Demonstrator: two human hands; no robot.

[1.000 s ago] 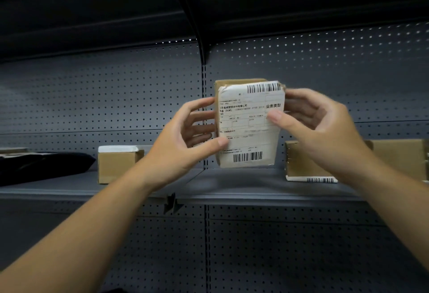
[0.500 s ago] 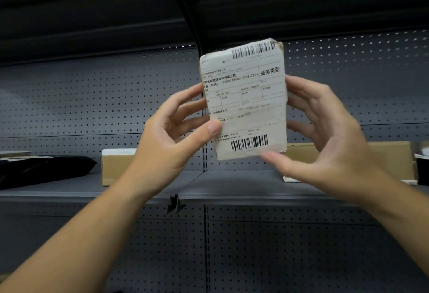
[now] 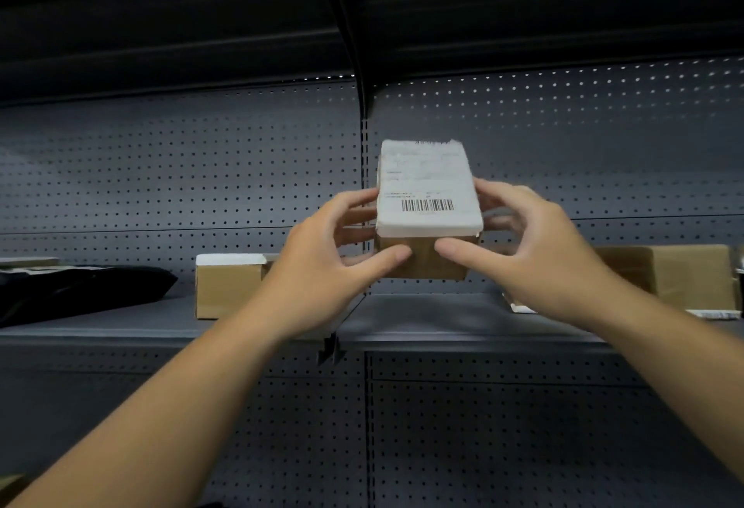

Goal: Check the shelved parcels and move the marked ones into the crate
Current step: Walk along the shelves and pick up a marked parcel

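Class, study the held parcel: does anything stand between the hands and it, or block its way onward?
Nothing does: the left hand and right hand grip the labelled parcel above the shelf. No crate shows, so that path cannot be judged.

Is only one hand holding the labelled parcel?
No, the left hand and the right hand both grip the labelled parcel, one on each side.
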